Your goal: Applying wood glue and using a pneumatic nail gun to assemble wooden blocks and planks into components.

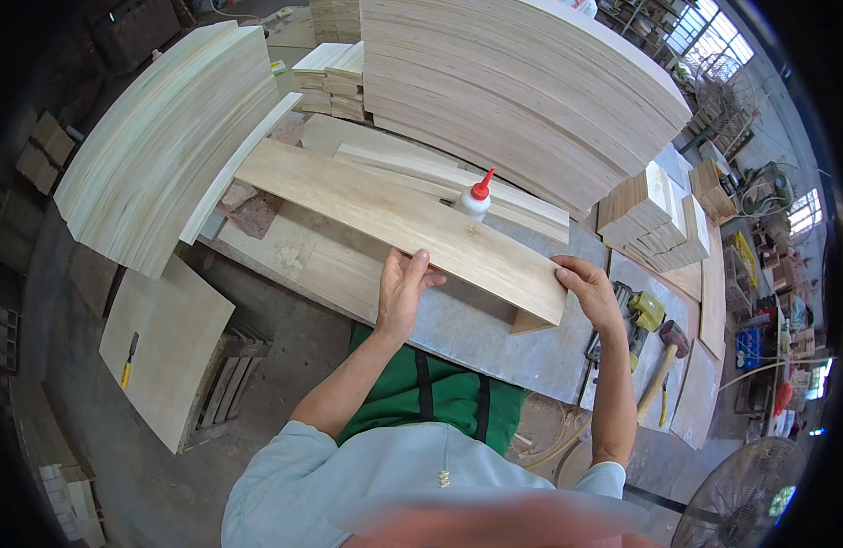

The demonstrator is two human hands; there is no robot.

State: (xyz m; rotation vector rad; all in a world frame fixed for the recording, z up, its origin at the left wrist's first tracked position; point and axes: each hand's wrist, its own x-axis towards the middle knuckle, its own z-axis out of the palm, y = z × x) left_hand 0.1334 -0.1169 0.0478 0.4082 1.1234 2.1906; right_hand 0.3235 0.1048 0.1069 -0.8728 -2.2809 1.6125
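Right hand (589, 290) grasps the right end of one long board (394, 219), and the left hand (403, 292) touches its near edge.

I cannot tell if the left hand pinches tight or just rests there. The board is above the gray table (467, 340), in front of the person, with one short wood piece (534, 321) under its right end. Just behind the board is one white bottle (473, 204) with one red tip. Two big wood stacks are near: one tall stack (513, 100) at the back and one bent-looking stack (166, 146) at the left. One mallet (663, 370) and one green tool (646, 310) lie to the right.
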